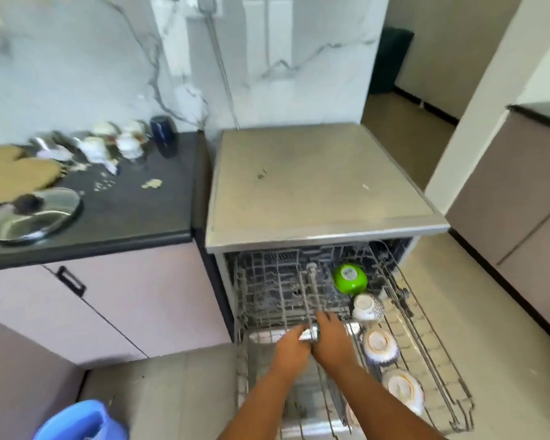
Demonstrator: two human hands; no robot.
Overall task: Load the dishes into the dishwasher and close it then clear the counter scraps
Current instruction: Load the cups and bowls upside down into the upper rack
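Step in hand, by judgement: seating a small item in the pulled-out upper rack [426, 354] of the dishwasher [324, 185]. Left hand [291, 344] and right hand [332, 336] together at the rack's centre rail, both grips curled on a small pale item [308, 335]; identity too blurred to tell. Advised: lower squarely between the tines, mouth down, clear of the rail; release only once steady.

Count in rack: one green bowl [350, 278] toward the back right; three white patterned cups [380, 344] inverted in a row along the right side. Four pieces seated in total.

Count on tabletop [146, 214]: one steel lid [32, 217] near the front edge; two woven mats [16, 173] overlapping; one dark blue tumbler [164, 136] at the wall; a cluster of white cups and steel pieces [108, 141], number not certain owing to blur; scraps [151, 183] in at least two patches.

Dishwasher door open. Blue bucket [83, 420] on the floor, one.
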